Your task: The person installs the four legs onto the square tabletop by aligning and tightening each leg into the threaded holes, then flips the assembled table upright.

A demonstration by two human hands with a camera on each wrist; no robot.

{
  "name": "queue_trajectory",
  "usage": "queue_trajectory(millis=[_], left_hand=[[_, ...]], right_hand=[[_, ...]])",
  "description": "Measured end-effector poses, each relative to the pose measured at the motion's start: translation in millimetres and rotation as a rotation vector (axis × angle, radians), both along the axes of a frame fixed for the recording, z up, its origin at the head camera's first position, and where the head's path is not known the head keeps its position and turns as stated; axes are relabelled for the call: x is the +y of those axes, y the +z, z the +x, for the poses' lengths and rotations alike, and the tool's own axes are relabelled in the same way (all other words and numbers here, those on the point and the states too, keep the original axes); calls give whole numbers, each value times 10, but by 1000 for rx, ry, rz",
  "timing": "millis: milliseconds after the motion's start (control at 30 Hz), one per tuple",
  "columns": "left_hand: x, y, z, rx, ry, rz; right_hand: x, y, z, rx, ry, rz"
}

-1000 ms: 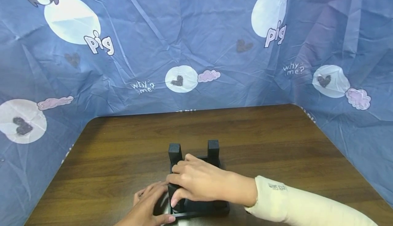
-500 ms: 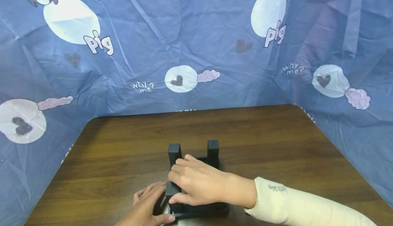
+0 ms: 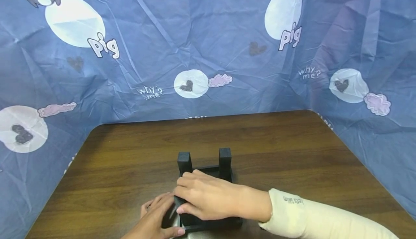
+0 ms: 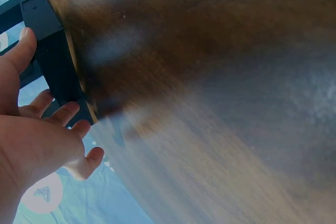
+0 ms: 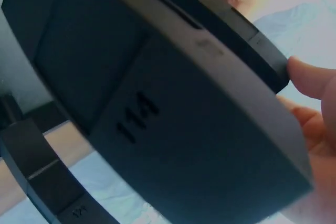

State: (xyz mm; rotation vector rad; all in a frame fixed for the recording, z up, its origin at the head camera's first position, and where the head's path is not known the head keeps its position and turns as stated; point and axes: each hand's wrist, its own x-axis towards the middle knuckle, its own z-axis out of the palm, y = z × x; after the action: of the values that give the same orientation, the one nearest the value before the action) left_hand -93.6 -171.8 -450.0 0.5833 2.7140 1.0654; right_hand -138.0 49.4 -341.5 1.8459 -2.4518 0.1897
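Note:
A black four-sided frame lies on the table with black square posts rising from its corners. My right hand grips the top of the near-left post, thumb toward me and fingers over the far side. In the right wrist view, that hand's thumb presses the held post's end. With fingers extended, my left hand rests along the frame's left side, thumb at its near corner. The left wrist view shows these fingers touching the black side piece. My right hand hides much of the frame.
Two far posts, left and right, stand upright. A post marked 114 fills the right wrist view. The brown wooden table extends around the frame, with a blue printed sheet hanging behind it.
My right hand has shifted slightly down at the near-left post, whose top has moved a little to the left. My left hand has stayed in place on the frame.

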Motion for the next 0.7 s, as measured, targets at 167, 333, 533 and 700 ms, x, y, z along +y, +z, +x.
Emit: queue_trajectory(millis=[167,333,533,700], left_hand=[[-5,-16,6,21,2,-10],[-7,-31,11,78,8,-4],[-9,-28,4,51,-2,12],[-6,-26,3,54,-2,0]], right_hand=[[-16,-13,-8,5,-8,-15],[-18,-37,-37,68,-57,-47],[-12,-73,-62,116,12,-120],[47,-28,-74,55,57,-68]])
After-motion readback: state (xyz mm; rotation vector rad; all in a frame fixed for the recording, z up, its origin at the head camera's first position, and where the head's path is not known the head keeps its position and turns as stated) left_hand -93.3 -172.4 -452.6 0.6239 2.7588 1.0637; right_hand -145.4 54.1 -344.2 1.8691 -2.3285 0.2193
